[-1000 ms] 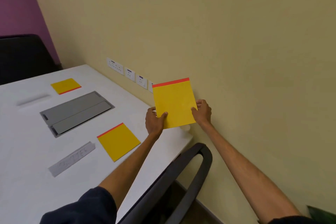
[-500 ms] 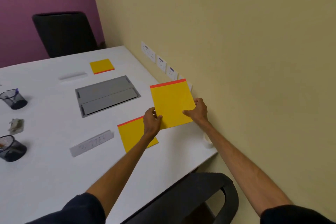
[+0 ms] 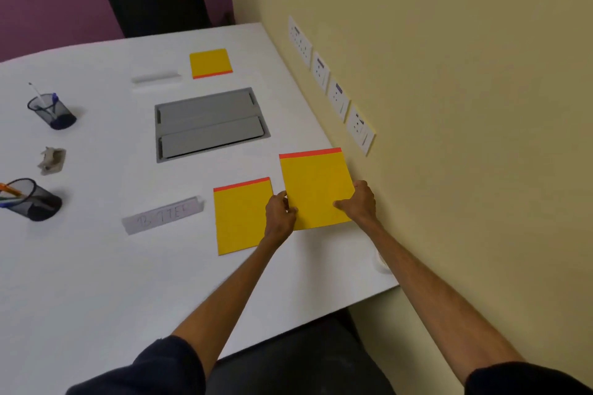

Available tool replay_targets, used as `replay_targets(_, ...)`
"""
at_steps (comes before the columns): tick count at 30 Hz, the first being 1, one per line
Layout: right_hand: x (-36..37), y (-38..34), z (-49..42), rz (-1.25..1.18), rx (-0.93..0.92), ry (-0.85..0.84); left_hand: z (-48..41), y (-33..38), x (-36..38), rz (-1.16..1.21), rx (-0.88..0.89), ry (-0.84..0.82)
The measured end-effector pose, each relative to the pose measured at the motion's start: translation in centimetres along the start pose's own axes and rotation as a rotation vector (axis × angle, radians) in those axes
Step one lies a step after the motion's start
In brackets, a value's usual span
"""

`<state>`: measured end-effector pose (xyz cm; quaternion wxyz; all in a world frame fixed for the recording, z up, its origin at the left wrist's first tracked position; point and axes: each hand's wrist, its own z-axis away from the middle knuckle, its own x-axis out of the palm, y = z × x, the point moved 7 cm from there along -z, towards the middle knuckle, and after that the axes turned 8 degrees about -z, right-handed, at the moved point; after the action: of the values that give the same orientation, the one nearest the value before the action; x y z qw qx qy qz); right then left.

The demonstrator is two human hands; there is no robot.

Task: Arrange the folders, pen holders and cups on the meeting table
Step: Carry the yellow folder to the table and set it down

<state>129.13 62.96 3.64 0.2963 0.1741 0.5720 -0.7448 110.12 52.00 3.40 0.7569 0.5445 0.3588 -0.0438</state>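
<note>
While I hold the yellow folder (image 3: 316, 189) by its two lower sides, my left hand (image 3: 279, 213) pinches its left edge and my right hand (image 3: 359, 202) grips its right edge, thumb on top. The folder sits over the white meeting table (image 3: 96, 266) near the wall-side edge, its orange strip pointing away from me; I cannot tell whether it touches the top. Just beside it on the left, a second yellow folder (image 3: 242, 216) lies flat, with a name plate (image 3: 162, 215) to its left. A grey cable hatch (image 3: 210, 123) is set in the table beyond them, and a third folder (image 3: 210, 62) lies past that. A paper cup (image 3: 383, 261) stands at the near wall-side corner. Two mesh pen holders (image 3: 30, 199) (image 3: 51, 111) stand near the left edge, crumpled paper (image 3: 51, 160) between them.
</note>
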Motion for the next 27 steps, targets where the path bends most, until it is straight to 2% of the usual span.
replay_targets(11, 3.8, 6.3, -6.5, 0.235, -0.041, -0.137, -3.7, -4.4, 7.7, -0.121, -0.209, -0.027)
replay_targets(17, 4.9, 8.2, -7.4, 0.384, -0.089, -0.131, -4.5, -5.9, 10.6, -0.178, -0.304, -0.062)
replay_targets(22, 6.1, 7.5, -7.6, 0.510, -0.223, -0.139, -4.8, -5.8, 11.5, -0.178, -0.298, -0.024)
replay_targets(27, 8.5, 7.5, -7.1, 0.490, -0.363, -0.305, -5.0, -5.9, 12.1, -0.271, -0.243, -0.054)
